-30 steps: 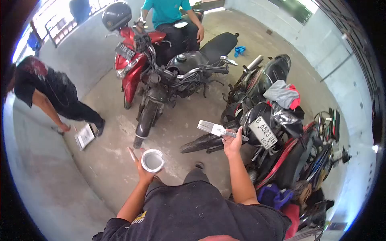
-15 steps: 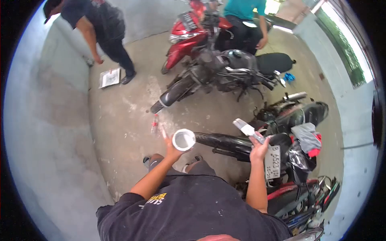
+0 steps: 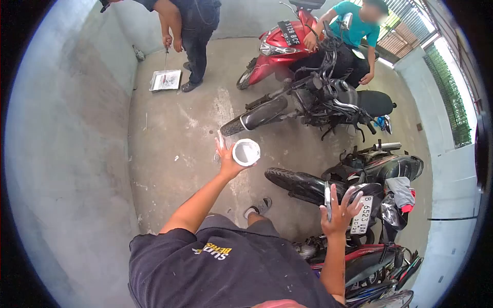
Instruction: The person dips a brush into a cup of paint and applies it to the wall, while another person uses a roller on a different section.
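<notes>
My left hand [image 3: 231, 163] grips a small white paint tub [image 3: 246, 152] by its side, held out in front of me above the floor. Pale paint coats the inside of the tub, and white smears mark my fingers. On the right, my raised right hand [image 3: 339, 218] has a paintbrush [image 3: 327, 197] by the thumb, turned edge-on to the camera. Its other fingers are spread, with white paint on the tips. Behind this hand is a motorcycle's white number plate [image 3: 361, 214].
A black motorcycle [image 3: 308, 102] stands ahead, with a red scooter [image 3: 277, 49] behind it. More motorcycles [image 3: 380, 169] line my right. At far left, a person in dark clothes [image 3: 197, 36] holds a roller over a paint tray [image 3: 154, 82]. Another person in teal [image 3: 354, 20] sits beyond the motorcycle.
My view has shifted, and I have stepped forward. My right hand has turned the brush from flat to edge-on and spread its fingers. The person at left now has a roller in the tray.
</notes>
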The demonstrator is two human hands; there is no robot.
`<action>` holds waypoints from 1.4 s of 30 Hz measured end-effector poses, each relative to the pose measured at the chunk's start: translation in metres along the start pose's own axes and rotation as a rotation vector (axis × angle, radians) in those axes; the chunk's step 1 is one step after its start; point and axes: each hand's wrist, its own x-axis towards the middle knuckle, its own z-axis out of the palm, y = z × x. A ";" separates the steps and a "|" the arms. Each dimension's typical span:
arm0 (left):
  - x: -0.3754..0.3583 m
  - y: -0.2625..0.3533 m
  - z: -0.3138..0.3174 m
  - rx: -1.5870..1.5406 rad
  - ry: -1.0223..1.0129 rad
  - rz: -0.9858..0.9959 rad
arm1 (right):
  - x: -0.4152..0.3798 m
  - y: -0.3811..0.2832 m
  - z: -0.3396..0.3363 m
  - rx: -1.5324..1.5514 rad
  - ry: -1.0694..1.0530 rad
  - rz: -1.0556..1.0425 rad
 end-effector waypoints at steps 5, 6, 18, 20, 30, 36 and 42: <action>0.012 -0.029 -0.086 0.017 -0.020 0.104 | -0.036 -0.084 -0.046 -0.038 -0.005 0.007; 0.010 -0.032 -0.105 0.068 -0.051 0.095 | -0.041 -0.098 -0.057 -0.042 0.007 -0.024; -0.067 -0.039 -0.272 0.098 -0.080 0.086 | -0.057 -0.230 -0.033 1.269 -0.310 0.082; -0.077 -0.025 -0.292 0.110 -0.131 0.098 | -0.042 -0.243 -0.025 2.179 -0.536 0.402; -0.121 0.057 -0.308 0.110 0.025 0.058 | 0.098 -0.248 0.100 3.008 -0.420 0.730; -0.136 0.090 -0.286 0.133 0.147 -0.050 | 0.151 -0.230 0.110 2.974 -0.588 0.776; -0.135 0.101 -0.277 0.142 0.168 -0.074 | 0.171 -0.234 0.100 2.827 -0.714 0.768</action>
